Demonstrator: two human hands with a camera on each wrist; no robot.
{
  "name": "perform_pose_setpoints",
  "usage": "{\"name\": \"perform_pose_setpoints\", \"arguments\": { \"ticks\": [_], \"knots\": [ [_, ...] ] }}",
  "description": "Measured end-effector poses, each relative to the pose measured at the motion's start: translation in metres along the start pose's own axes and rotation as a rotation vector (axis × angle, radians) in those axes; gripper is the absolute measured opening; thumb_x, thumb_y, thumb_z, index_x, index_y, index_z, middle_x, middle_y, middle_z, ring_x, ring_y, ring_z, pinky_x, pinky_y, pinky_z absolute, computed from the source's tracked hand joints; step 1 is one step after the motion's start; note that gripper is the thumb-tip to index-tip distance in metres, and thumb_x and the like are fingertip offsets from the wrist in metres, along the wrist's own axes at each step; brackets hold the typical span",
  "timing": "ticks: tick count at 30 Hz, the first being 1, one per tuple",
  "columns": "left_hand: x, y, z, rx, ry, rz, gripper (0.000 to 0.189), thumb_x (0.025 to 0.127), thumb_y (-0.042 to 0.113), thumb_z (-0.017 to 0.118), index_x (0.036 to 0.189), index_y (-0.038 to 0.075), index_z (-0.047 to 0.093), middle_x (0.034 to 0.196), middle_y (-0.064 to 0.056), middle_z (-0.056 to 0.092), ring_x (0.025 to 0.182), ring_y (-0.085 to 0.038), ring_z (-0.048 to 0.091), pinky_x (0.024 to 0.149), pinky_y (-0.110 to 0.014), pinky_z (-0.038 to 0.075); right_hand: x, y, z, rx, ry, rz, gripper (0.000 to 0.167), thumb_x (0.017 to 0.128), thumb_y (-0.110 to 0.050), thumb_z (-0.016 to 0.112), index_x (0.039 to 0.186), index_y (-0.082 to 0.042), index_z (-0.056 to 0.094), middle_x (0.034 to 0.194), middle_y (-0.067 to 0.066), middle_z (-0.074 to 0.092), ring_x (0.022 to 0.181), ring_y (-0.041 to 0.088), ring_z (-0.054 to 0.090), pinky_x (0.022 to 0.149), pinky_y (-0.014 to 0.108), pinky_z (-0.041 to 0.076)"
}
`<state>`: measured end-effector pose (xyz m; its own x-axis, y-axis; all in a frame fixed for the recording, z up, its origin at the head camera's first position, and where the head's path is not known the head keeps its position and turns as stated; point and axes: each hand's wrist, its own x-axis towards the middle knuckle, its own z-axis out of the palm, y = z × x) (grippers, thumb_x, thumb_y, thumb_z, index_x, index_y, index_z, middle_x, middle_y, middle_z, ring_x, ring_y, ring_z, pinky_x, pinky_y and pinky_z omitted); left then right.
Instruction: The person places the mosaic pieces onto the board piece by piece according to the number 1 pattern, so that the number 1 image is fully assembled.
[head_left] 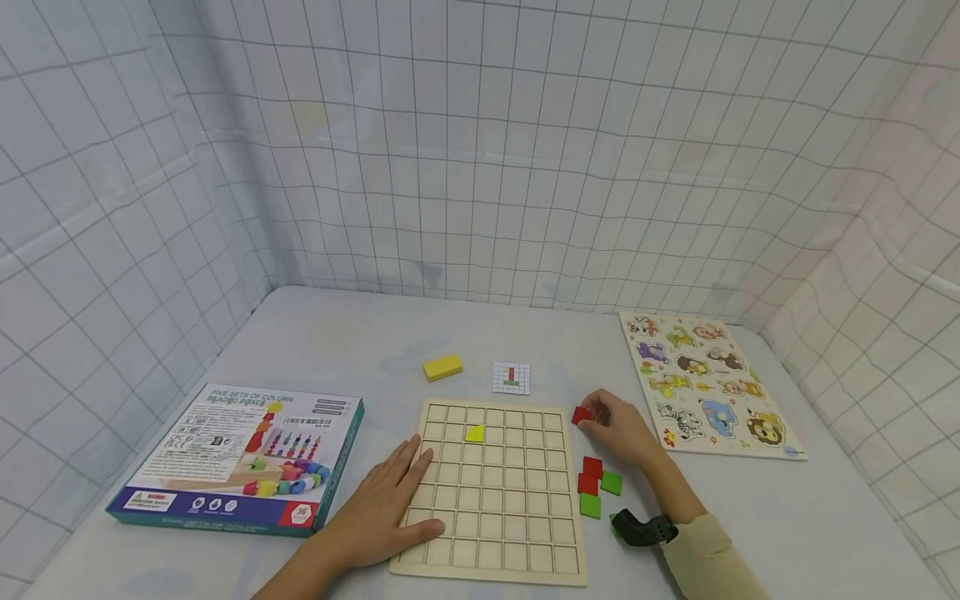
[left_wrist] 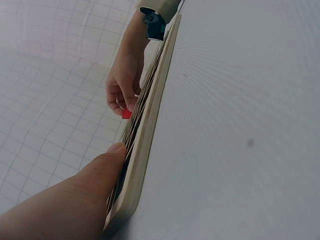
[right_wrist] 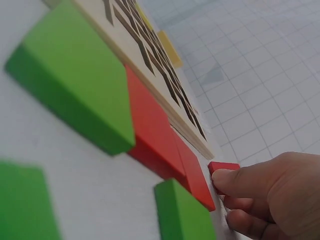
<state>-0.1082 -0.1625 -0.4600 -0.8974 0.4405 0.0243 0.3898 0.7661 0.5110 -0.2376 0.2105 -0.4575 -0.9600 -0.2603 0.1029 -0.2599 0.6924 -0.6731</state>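
Note:
A wooden grid board (head_left: 480, 502) lies flat in the middle of the table. One yellow tile (head_left: 475, 432) with a clipped corner sits in a cell of its second row. My left hand (head_left: 382, 508) rests on the board's left edge with fingers spread, the thumb over a lower cell. Off the board's upper right corner, my right hand (head_left: 618, 425) pinches a red tile (right_wrist: 224, 167) between thumb and fingers. Below that hand, red tiles (head_left: 592, 467) and green tiles (head_left: 590, 505) lie in a loose group along the board's right side.
A small pattern card (head_left: 512, 378) and a yellow block (head_left: 443, 367) lie beyond the board. On the left is a boxed bead toy (head_left: 232, 458). An animal puzzle board (head_left: 708, 387) lies at the far right. Grid-patterned cloth walls (head_left: 510, 150) stand around the table.

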Motion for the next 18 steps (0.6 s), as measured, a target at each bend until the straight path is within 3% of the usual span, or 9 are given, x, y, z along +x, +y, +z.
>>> {"name": "perform_pose_setpoints", "arguments": {
  "ticks": [11, 18],
  "knots": [
    [-0.0003, -0.0006, 0.0002, -0.001, 0.003, 0.004, 0.091, 0.091, 0.064, 0.053, 0.155, 0.005, 0.025, 0.162, -0.016, 0.01, 0.147, -0.037, 0.01, 0.108, -0.063, 0.02, 0.0004, 0.0003, 0.0027, 0.035, 0.045, 0.002, 0.005, 0.094, -0.007, 0.063, 0.099, -0.008, 0.063, 0.084, 0.0, 0.06, 0.076, 0.017, 0.051, 0.069, 0.032, 0.043],
    [-0.0001, -0.0014, 0.0007, 0.007, 0.011, 0.011, 0.091, 0.091, 0.063, 0.053, 0.155, 0.005, 0.025, 0.162, -0.016, 0.01, 0.147, -0.037, 0.01, 0.108, -0.063, 0.021, -0.0005, -0.0039, 0.0036, 0.075, 0.074, -0.031, 0.005, 0.096, -0.008, 0.061, 0.1, -0.008, 0.065, 0.088, -0.001, 0.063, 0.078, 0.017, 0.051, 0.07, 0.03, 0.043]
  ]
}}
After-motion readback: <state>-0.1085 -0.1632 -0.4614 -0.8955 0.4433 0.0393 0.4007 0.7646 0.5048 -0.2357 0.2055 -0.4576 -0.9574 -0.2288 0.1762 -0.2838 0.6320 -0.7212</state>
